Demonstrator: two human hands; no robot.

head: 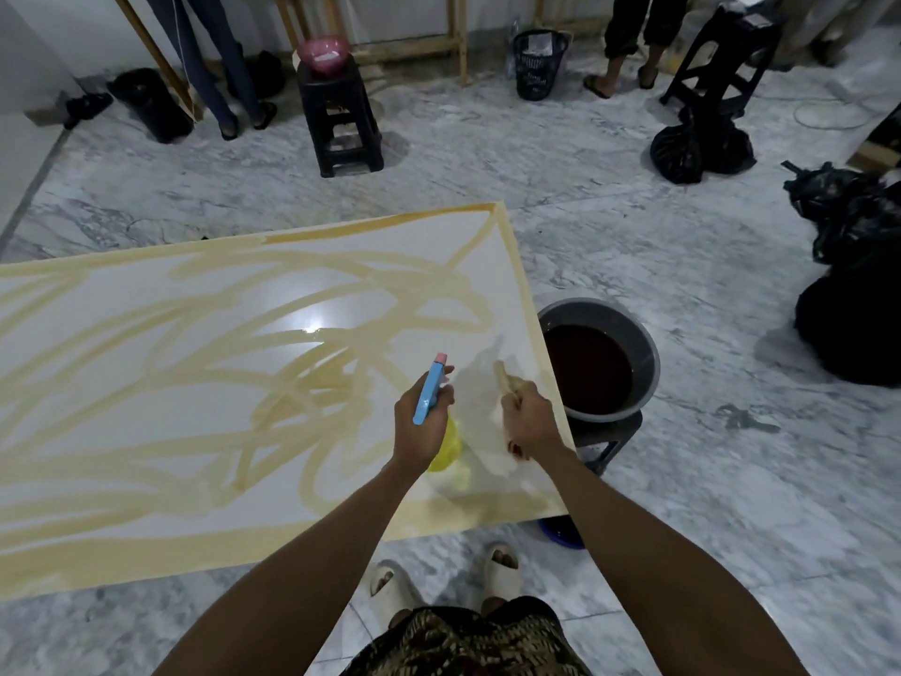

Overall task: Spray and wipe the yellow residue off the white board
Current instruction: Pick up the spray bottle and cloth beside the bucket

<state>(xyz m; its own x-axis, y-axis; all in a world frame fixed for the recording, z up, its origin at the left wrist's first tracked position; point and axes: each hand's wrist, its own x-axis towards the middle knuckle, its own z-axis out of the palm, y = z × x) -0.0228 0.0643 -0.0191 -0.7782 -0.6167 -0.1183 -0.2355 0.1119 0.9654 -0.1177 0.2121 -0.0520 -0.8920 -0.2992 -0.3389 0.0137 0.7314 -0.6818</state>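
Left hand point(420, 422) grips blue-headed yellow spray bottle point(431, 390); right hand point(529, 419) holds stained cloth point(504, 378) over yellow-smeared white board point(146, 383).

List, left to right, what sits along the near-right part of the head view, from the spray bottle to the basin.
Spray bottle in left hand → cloth → right hand → board edge → basin of dark liquid.

White board point(146, 383) cut off left

Both arms are bare from the frame's lower edge to the hands — no sleeves, watch or rings show. Below the board point(146, 383), a dark garment point(468, 641) with a fine gold-brown pattern covers the lap, and the feet wear cream slides point(502, 568) — chunky, open-toed.
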